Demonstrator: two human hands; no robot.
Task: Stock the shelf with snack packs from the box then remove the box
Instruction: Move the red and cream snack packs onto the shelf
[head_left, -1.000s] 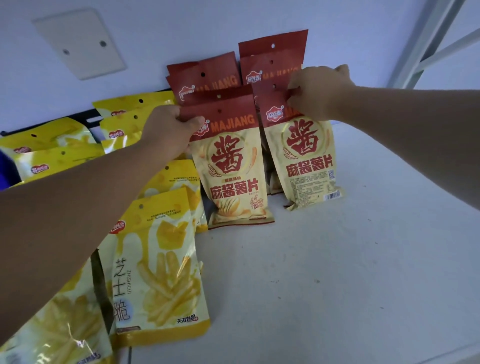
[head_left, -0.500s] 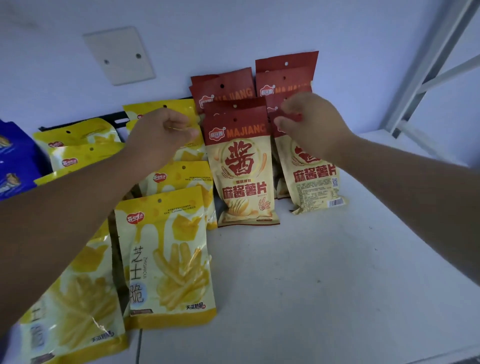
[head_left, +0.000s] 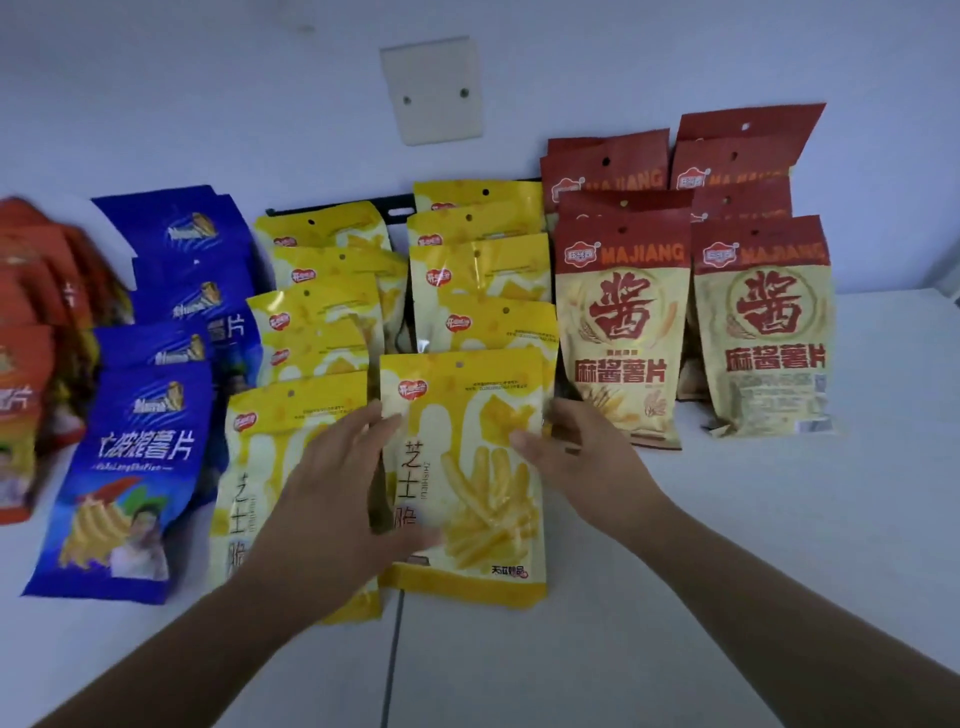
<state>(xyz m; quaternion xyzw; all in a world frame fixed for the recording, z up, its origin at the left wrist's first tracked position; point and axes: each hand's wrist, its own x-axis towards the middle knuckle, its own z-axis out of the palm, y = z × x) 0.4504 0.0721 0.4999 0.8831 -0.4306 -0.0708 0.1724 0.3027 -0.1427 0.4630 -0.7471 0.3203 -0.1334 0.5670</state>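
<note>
The white shelf (head_left: 753, 545) runs wide in front of you, with open surface along its near edge and a broad bare stretch to your right, past the last packs; the pale wall (head_left: 208, 78) closes it off at the back. Snack packs stand in rows from the wall forward: orange packs (head_left: 31, 312) at the far left and partly out of view, then blue packs (head_left: 140, 457), two columns of yellow packs (head_left: 322, 312) in the middle, and two columns of red-topped packs (head_left: 623, 322) on the right. Your left hand (head_left: 337, 493) is spread flat, fingers straight and apart, lying over the gap between the two front yellow packs and touching both. Your right hand (head_left: 587, 457) sits at the right edge of the front yellow pack (head_left: 483, 405), its thumb (head_left: 522, 441) on the pack's face; blur hides whether it pinches the edge or only touches it. That pack stands just beside the nearest red-topped pack. A blank plate (head_left: 431, 88) is on the wall above.
</note>
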